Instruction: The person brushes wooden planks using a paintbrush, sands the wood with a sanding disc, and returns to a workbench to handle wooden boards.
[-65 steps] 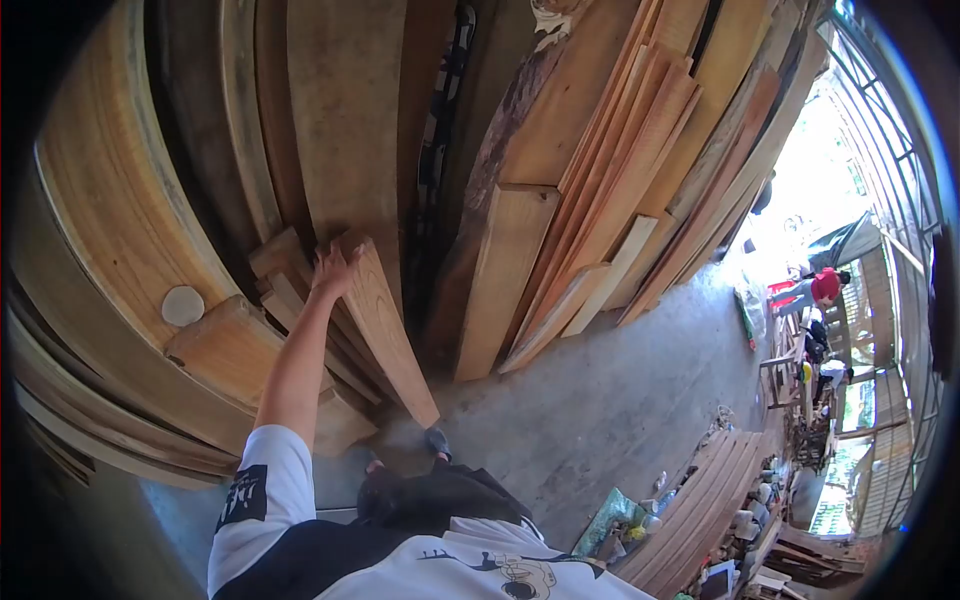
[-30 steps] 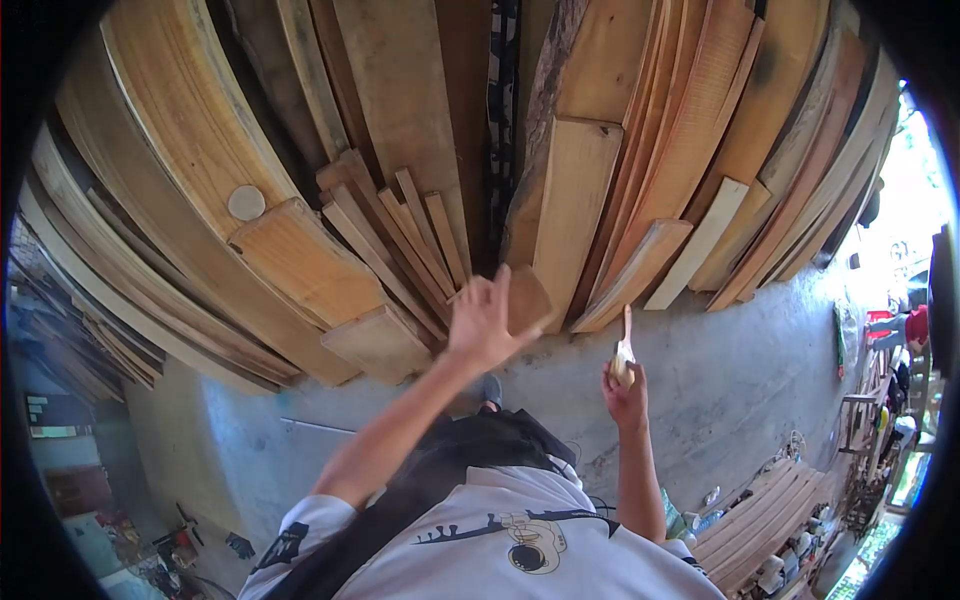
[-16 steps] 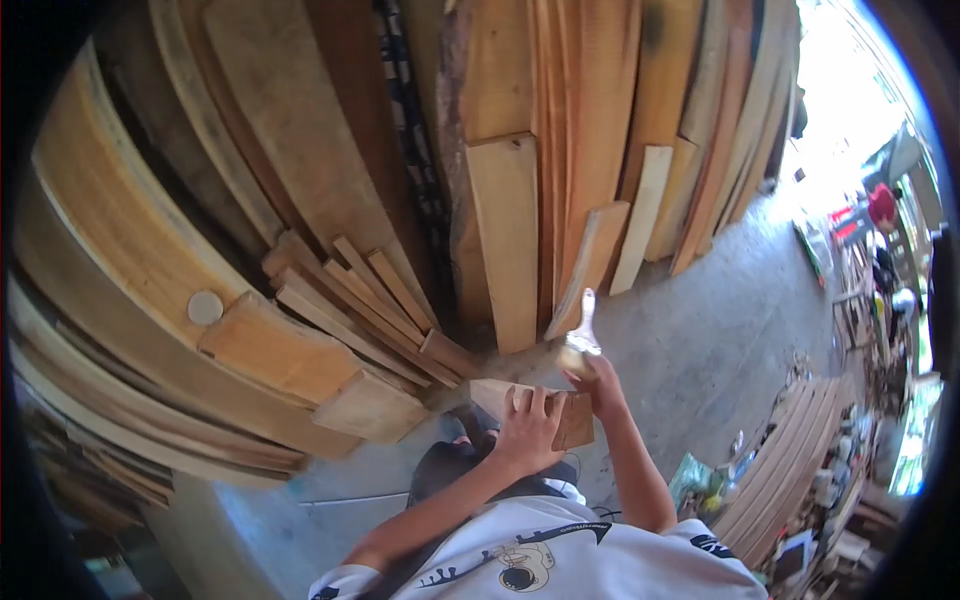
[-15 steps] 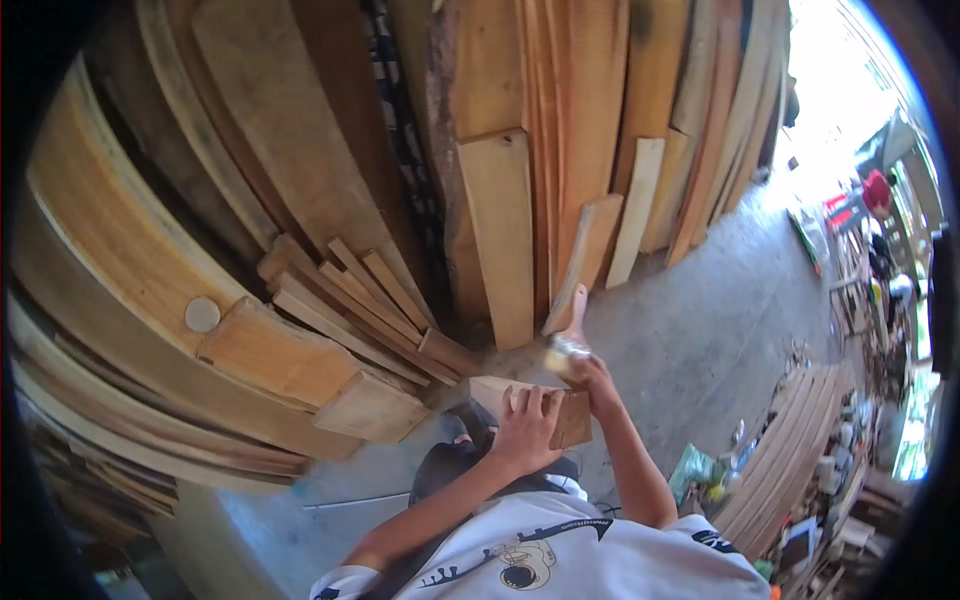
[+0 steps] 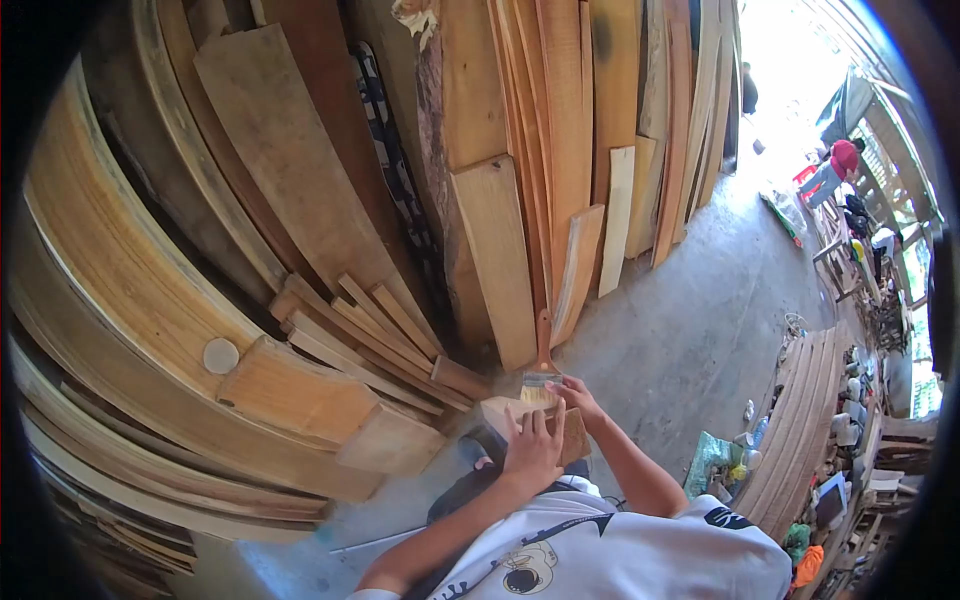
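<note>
My left hand [image 5: 533,450] lies over a wooden board [image 5: 572,436] held near my waist, its fingers bent across the top face. My right hand [image 5: 578,397] is just beyond it and grips a paintbrush [image 5: 541,379] low down, near its metal band. The brush's reddish wooden handle points up and away from me. Its pale bristles point back towards me, close to the board's far side; whether they touch it is hard to tell.
Many tall boards [image 5: 300,160] lean side by side ahead. Short offcuts [image 5: 380,330] rest at their foot. Grey concrete floor [image 5: 660,330] spreads to the right. Stacked planks [image 5: 800,420] lie at the right, with a green bag [image 5: 708,462]. A person in a red cap [image 5: 845,158] is far off.
My left hand has left the leaning boards and now holds a board at my waist. The brush has come down from the right to the board, its bristles now towards me.
</note>
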`<state>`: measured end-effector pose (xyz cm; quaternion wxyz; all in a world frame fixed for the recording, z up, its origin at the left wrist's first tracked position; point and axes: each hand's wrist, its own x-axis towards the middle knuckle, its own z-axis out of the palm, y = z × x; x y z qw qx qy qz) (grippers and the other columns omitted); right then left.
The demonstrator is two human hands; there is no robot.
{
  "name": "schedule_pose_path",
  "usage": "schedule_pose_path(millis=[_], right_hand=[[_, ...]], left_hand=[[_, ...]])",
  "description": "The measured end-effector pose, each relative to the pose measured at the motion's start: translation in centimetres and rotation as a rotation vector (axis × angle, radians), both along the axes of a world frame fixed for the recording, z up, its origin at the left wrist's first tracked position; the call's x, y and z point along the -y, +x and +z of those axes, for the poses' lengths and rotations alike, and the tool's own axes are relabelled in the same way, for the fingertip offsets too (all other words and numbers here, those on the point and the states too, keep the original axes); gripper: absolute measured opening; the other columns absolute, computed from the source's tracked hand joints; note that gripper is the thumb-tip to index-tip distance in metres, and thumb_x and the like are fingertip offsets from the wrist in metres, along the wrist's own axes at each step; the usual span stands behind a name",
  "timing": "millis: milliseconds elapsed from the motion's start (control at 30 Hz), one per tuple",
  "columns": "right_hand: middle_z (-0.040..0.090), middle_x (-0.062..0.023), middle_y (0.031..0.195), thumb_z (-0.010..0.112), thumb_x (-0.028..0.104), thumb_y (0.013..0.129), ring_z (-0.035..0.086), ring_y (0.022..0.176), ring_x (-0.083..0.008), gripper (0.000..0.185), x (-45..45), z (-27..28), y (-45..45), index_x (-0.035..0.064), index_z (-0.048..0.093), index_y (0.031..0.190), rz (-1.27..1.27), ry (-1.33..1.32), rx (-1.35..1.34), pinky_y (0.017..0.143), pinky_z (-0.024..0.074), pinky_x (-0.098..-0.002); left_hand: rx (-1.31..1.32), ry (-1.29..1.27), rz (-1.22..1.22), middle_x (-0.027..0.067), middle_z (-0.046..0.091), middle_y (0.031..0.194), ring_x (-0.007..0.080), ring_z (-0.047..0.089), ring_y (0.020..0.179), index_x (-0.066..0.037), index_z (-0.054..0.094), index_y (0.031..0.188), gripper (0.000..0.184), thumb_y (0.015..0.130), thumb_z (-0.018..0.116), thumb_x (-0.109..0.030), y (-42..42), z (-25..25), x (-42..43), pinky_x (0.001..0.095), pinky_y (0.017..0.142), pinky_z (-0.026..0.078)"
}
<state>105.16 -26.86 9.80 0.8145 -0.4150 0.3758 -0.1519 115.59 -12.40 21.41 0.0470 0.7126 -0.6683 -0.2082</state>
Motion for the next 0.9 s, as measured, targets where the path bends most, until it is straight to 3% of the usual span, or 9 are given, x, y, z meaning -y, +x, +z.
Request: schedule_pose_path(millis=[133, 233, 367, 467, 567, 633, 700, 800, 900], right_hand=[[0.064, -0.0040, 0.108, 0.062, 0.023, 0.093, 0.061, 0.094, -0.0129, 0.035, -1.7, -1.3, 0.1, 0.0040, 0.058, 0.122, -0.032, 0.034, 0.003, 0.084, 0.0493, -0.0290], [0.064, -0.0046, 0.106, 0.060, 0.024, 0.092, 0.060, 0.096, -0.0146, 0.033, -2.8, -1.3, -0.4, 0.0055, 0.059, 0.119, -0.104, 0.072, 0.003, 0.085, 0.0488, -0.0296], [0.065, -0.0076, 0.098, 0.061, 0.029, 0.087, 0.064, 0.087, -0.0208, 0.034, -4.4, -2.2, -2.7, 0.0074, 0.060, 0.113, -0.329, 0.367, 0.053, 0.079, 0.0528, -0.0334], [0.066, -0.0112, 0.093, 0.062, 0.035, 0.084, 0.066, 0.078, -0.0259, 0.038, -6.5, -2.2, -4.4, 0.0069, 0.060, 0.109, -0.496, 0.495, 0.034, 0.074, 0.0556, -0.0368], [0.067, -0.0135, 0.093, 0.060, 0.034, 0.085, 0.067, 0.079, -0.0281, 0.038, -6.9, -3.2, -5.5, 0.0041, 0.060, 0.108, -0.579, 0.440, 0.161, 0.075, 0.0568, -0.0381], [0.068, -0.0140, 0.094, 0.058, 0.032, 0.086, 0.068, 0.081, -0.0288, 0.037, -7.1, -0.1, -5.7, 0.0033, 0.060, 0.108, -0.553, 0.465, 0.243, 0.077, 0.0571, -0.0392], [0.068, -0.0141, 0.095, 0.055, 0.034, 0.087, 0.068, 0.083, -0.0286, 0.037, -6.7, -1.9, -6.8, 0.0031, 0.060, 0.107, -0.665, 0.416, 0.254, 0.078, 0.0568, -0.0393], [0.067, -0.0134, 0.099, 0.050, 0.044, 0.089, 0.065, 0.088, -0.0280, 0.045, -6.9, -0.6, -7.1, 0.0039, 0.062, 0.105, -0.608, 0.413, 0.324, 0.086, 0.0518, -0.0398], [0.067, -0.0126, 0.098, 0.048, 0.037, 0.091, 0.067, 0.087, -0.0268, 0.039, -6.7, -0.2, -6.0, 0.0044, 0.061, 0.107, -0.689, 0.267, 0.365, 0.082, 0.0541, -0.0383]], left_hand=[[0.027, -0.058, 0.027, 0.0175, 0.046, 0.120, 0.0344, 0.045, 0.118, -0.007, 0.029, 0.144, 0.103, 0.061, 0.082, -0.036, -0.3, -1.7, -1.4, 0.0679, 0.107, 0.019], [-0.055, -0.210, 0.012, 0.0167, 0.047, 0.118, 0.0343, 0.046, 0.116, -0.007, 0.037, 0.138, 0.092, 0.060, 0.080, -0.030, 0.4, -2.4, -2.1, 0.0613, 0.104, 0.027], [-0.159, -0.212, -0.104, 0.0170, 0.049, 0.116, 0.0332, 0.048, 0.110, -0.006, 0.042, 0.135, 0.087, 0.057, 0.078, -0.023, 1.1, -2.6, -1.4, 0.0478, 0.097, 0.035], [-0.158, -0.310, -0.211, 0.0161, 0.051, 0.113, 0.0329, 0.049, 0.110, -0.007, 0.045, 0.133, 0.083, 0.058, 0.076, -0.021, 0.8, -3.1, -1.5, 0.0457, 0.094, 0.035], [-0.168, -0.351, -0.306, 0.0148, 0.054, 0.110, 0.0318, 0.050, 0.108, -0.008, 0.048, 0.132, 0.079, 0.058, 0.075, -0.020, 1.1, -2.6, -1.5, 0.0441, 0.092, 0.035], [-0.177, -0.377, -0.353, 0.0143, 0.054, 0.110, 0.0310, 0.051, 0.108, -0.008, 0.048, 0.131, 0.078, 0.059, 0.074, -0.018, 1.3, -1.7, -0.9, 0.0449, 0.094, 0.034], [-0.170, -0.406, -0.402, 0.0141, 0.055, 0.111, 0.0306, 0.052, 0.109, -0.007, 0.048, 0.131, 0.078, 0.059, 0.074, -0.017, 1.5, -0.9, -0.4, 0.0461, 0.096, 0.034], [-0.134, -0.433, -0.486, 0.0146, 0.055, 0.114, 0.0304, 0.053, 0.111, -0.006, 0.048, 0.132, 0.078, 0.059, 0.075, -0.017, 2.0, -0.4, 0.3, 0.0486, 0.101, 0.033], [-0.108, -0.422, -0.579, 0.0156, 0.056, 0.116, 0.0306, 0.054, 0.114, -0.005, 0.048, 0.131, 0.076, 0.061, 0.074, -0.016, 3.4, -0.6, 1.6, 0.0512, 0.104, 0.032]])
